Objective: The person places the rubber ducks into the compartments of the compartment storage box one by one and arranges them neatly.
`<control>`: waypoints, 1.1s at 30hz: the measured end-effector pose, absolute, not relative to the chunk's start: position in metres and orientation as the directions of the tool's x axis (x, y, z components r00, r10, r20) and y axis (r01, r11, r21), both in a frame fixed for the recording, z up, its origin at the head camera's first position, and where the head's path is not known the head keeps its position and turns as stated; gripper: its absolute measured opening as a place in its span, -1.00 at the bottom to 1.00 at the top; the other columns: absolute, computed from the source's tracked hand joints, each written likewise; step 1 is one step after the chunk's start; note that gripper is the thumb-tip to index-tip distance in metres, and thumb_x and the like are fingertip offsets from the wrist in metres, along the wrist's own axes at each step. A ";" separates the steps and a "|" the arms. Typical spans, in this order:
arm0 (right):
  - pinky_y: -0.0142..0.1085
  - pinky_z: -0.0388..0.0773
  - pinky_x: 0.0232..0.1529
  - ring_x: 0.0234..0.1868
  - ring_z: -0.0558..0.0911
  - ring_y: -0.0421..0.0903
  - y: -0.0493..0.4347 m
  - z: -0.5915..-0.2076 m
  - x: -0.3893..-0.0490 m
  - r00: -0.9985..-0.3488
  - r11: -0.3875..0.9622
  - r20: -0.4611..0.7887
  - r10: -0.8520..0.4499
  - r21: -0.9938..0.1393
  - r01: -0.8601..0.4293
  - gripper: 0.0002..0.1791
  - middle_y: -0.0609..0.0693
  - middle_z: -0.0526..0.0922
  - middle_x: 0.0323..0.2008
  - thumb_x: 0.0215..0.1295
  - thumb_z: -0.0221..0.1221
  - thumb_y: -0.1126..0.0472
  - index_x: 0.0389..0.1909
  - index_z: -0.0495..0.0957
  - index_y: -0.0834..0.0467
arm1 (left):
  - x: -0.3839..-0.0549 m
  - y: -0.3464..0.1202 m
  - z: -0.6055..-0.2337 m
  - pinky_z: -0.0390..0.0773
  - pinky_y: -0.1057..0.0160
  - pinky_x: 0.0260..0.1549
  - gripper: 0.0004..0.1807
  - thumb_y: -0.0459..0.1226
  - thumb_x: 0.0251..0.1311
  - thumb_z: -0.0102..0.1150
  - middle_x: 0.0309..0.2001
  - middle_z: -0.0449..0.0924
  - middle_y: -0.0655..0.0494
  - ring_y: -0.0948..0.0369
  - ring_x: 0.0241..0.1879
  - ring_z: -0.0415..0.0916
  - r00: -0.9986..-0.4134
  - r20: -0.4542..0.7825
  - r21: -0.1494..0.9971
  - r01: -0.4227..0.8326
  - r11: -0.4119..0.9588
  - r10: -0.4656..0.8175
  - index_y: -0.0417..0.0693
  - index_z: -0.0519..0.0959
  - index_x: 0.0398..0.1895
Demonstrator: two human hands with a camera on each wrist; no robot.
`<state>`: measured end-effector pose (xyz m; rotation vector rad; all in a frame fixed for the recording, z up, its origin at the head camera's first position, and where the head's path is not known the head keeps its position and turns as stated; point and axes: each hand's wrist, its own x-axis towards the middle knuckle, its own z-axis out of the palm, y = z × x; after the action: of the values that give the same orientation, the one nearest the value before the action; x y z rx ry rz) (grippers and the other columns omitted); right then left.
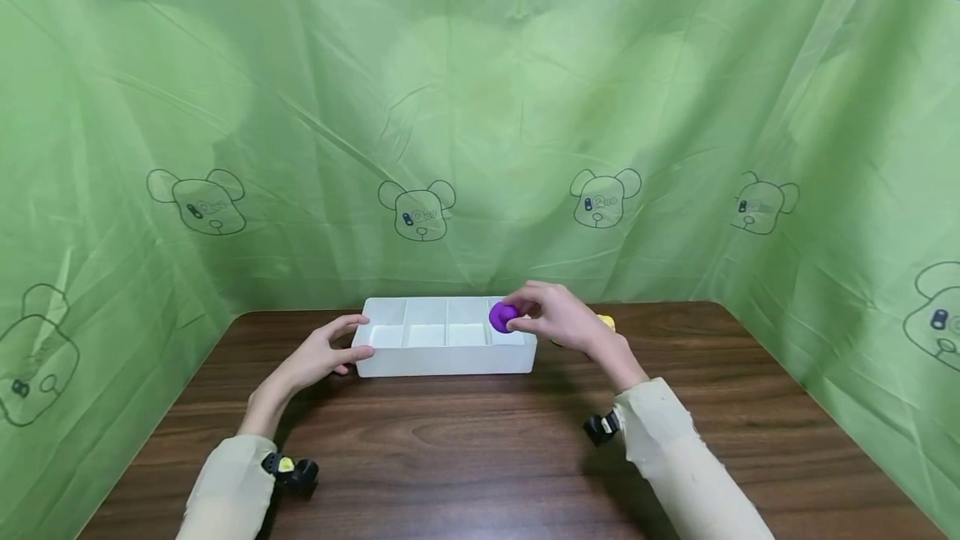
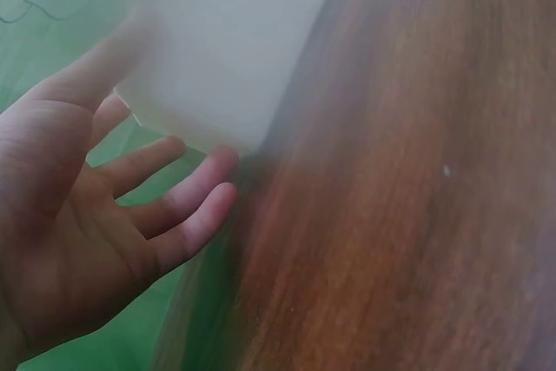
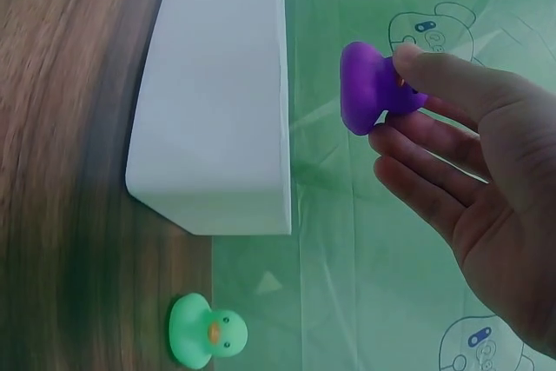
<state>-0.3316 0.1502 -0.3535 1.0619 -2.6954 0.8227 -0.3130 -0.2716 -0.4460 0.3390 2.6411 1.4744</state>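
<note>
A purple rubber duck (image 3: 365, 89) is pinched between the thumb and fingertips of my right hand (image 1: 555, 315). It is held over the rightmost compartment of a white divided box (image 1: 446, 362), with its orange beak partly hidden by the thumb. At the box's left end, my left hand (image 1: 318, 352) grips it, thumb against the front corner and index finger by the rim. The left wrist view is hazy where that hand (image 2: 95, 223) meets the box wall. No objects show in the box's compartments.
A green rubber duck (image 3: 204, 332) stands on the table past the box's right end. Something yellow (image 1: 606, 322) shows behind my right wrist, mostly hidden. The dark wooden table (image 1: 450, 457) is bordered by a green curtain (image 1: 322, 123) at the back and sides.
</note>
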 end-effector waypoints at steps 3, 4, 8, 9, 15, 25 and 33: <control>-0.29 0.63 -0.16 -0.19 0.67 -0.16 0.146 -0.353 -0.333 -0.733 0.594 0.311 -0.605 -0.438 -0.675 -0.66 -0.13 0.67 -0.24 0.19 0.40 0.13 0.00 0.69 0.05 | -0.313 -0.272 -0.446 0.70 0.08 -0.27 -0.23 0.02 0.20 0.34 0.45 0.22 -0.29 -0.08 0.09 0.53 -0.971 0.020 0.848 0.143 0.511 0.238 0.01 0.30 0.42; -0.29 0.63 -0.15 -0.19 0.67 -0.19 0.145 -0.353 -0.333 -0.729 0.590 0.314 -0.609 -0.435 -0.680 -0.66 -0.13 0.67 -0.24 0.19 0.40 0.13 0.00 0.69 0.06 | -0.312 -0.271 -0.446 0.70 0.09 -0.27 -0.24 0.02 0.21 0.34 0.46 0.22 -0.28 -0.08 0.09 0.53 -0.971 0.020 0.846 0.143 0.513 0.238 0.02 0.30 0.42; -0.27 0.65 -0.15 -0.22 0.65 -0.26 0.140 -0.351 -0.332 -0.715 0.581 0.321 -0.621 -0.424 -0.695 -0.67 -0.14 0.68 -0.25 0.18 0.41 0.14 -0.01 0.70 0.06 | -0.311 -0.271 -0.447 0.69 0.11 -0.29 -0.27 0.04 0.25 0.29 0.46 0.21 -0.28 -0.06 0.06 0.54 -0.971 0.024 0.837 0.149 0.527 0.236 0.04 0.29 0.42; -0.25 0.65 -0.14 -0.22 0.64 -0.26 0.139 -0.350 -0.332 -0.713 0.579 0.322 -0.623 -0.422 -0.697 -0.67 -0.13 0.68 -0.24 0.18 0.41 0.14 -0.01 0.70 0.07 | -0.311 -0.271 -0.447 0.69 0.11 -0.30 -0.28 0.04 0.28 0.26 0.46 0.21 -0.29 -0.05 0.04 0.55 -0.970 0.027 0.833 0.155 0.531 0.242 0.03 0.28 0.42; -0.19 0.66 -0.09 -0.20 0.64 -0.22 0.133 -0.348 -0.332 -0.704 0.581 0.308 -0.640 -0.406 -0.706 -0.65 -0.11 0.68 -0.22 0.21 0.38 0.13 0.02 0.68 0.09 | -0.311 -0.269 -0.448 0.66 0.10 -0.29 -0.33 0.00 0.38 0.15 0.47 0.12 -0.36 0.00 -0.09 0.58 -0.964 0.008 0.857 0.143 0.494 0.265 -0.01 0.19 0.44; -0.22 0.65 -0.10 -0.17 0.65 -0.17 0.117 -0.347 -0.335 -0.702 0.588 0.295 -0.648 -0.393 -0.707 -0.65 -0.15 0.66 -0.23 0.21 0.38 0.07 0.01 0.69 0.04 | -0.315 -0.265 -0.452 0.68 0.08 -0.20 -0.22 -0.06 0.37 0.19 0.50 -0.10 -0.32 0.02 -0.16 0.49 -0.946 -0.111 0.959 -0.021 0.283 0.305 -0.02 0.00 0.49; -0.36 0.60 -0.14 -0.17 0.64 -0.19 0.099 -0.342 -0.336 -0.691 0.581 0.268 -0.671 -0.388 -0.715 -0.65 -0.16 0.65 -0.22 0.24 0.36 0.06 0.03 0.69 0.02 | -0.317 -0.267 -0.456 0.67 0.10 -0.18 -0.22 -0.09 0.37 0.20 0.48 -0.06 -0.28 0.05 -0.17 0.46 -0.945 -0.122 0.969 -0.048 0.242 0.302 0.01 -0.01 0.48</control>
<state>-0.3365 0.0986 -0.3419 1.1918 -2.7107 0.7291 -0.3168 -0.2675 -0.4563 0.2361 2.2342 1.7596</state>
